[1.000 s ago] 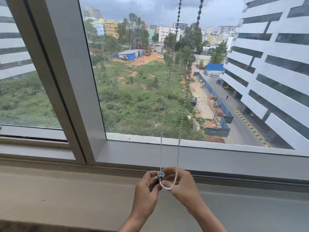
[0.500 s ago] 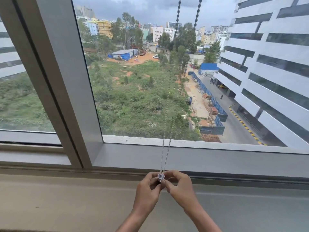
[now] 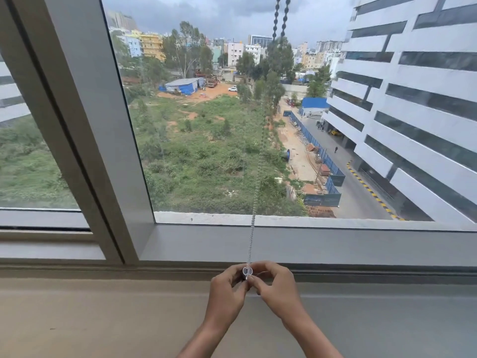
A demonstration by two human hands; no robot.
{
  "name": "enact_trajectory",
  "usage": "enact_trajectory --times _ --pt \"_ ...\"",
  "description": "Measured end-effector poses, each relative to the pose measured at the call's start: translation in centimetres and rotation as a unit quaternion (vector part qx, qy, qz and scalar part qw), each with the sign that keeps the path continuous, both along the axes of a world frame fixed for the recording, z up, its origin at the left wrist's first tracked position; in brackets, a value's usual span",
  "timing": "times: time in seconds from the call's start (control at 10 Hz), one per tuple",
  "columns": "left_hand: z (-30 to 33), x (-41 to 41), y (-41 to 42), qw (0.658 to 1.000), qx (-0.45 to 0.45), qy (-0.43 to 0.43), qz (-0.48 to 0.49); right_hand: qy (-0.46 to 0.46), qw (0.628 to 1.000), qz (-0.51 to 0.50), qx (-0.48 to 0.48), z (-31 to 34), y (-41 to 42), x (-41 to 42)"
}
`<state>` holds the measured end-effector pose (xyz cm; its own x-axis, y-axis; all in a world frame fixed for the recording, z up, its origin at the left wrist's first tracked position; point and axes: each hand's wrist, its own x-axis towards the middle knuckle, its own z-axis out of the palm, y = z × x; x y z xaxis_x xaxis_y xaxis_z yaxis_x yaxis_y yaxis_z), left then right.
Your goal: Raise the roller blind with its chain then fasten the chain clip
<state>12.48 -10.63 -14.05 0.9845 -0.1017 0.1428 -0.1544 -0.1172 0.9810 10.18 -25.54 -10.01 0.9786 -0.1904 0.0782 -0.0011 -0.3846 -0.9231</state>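
Observation:
A beaded blind chain [image 3: 255,202] hangs straight down in front of the window glass, its two strands close together. At its bottom end sits a small clear chain clip [image 3: 247,272], just above the sill. My left hand [image 3: 227,297] pinches the clip from the left. My right hand [image 3: 277,290] pinches it from the right, fingertips meeting at the clip. Whatever chain lies below the clip is hidden by my fingers. The blind itself is out of view above.
A wide grey sill [image 3: 103,313] runs under the window. A thick grey mullion [image 3: 85,125] slants down at the left. The lower window frame [image 3: 361,244] sits just behind my hands. Outside are a green lot and a white building.
The chain loop that hung open below the clip a second ago is drawn in, and the two strands now run together. My hands stayed at the clip.

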Motion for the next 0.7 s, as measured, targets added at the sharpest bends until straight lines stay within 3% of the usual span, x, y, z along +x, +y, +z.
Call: enact_trajectory --times 0.4,0.6,0.7 --pt "1.9 -2.2 -0.5 0.999 0.028 -0.027 0.025 -0.018 1.000 -0.015 -0.001 0.4 -0.8 -1.3" --pt "1.6 -4.1 -0.5 0.988 0.118 -0.070 0.064 -0.108 0.987 -0.035 -0.112 0.5 -2.5 -2.6" --pt "1.8 -5.1 -0.8 0.978 0.176 -0.103 0.041 -0.148 0.958 -0.045 -0.243 0.6 -3.5 -3.1"
